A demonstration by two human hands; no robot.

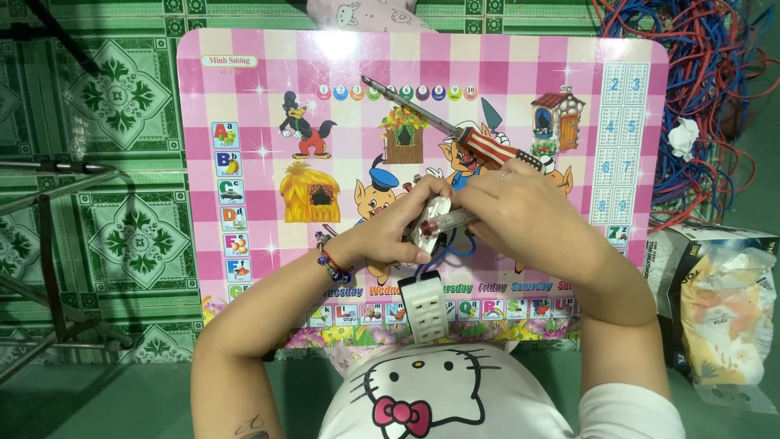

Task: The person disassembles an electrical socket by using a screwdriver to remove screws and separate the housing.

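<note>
My left hand [398, 228] grips a small white plastic part [426, 232] over the pink cartoon table [244, 97]. My right hand [520, 207] holds a clear-handled screwdriver [451, 218] pressed against that part. A blue wire [463, 248] loops out beneath the part. A second screwdriver with a red-and-white striped handle [455, 130] lies on the table just beyond my right hand. A white power strip [425, 307] rests at the table's near edge, below my hands.
A tangle of red and blue wires [699, 89] fills the floor at the right. An open cardboard box with a yellow bag [719, 309] stands at lower right. A metal frame [49, 244] stands on the green tiled floor at left.
</note>
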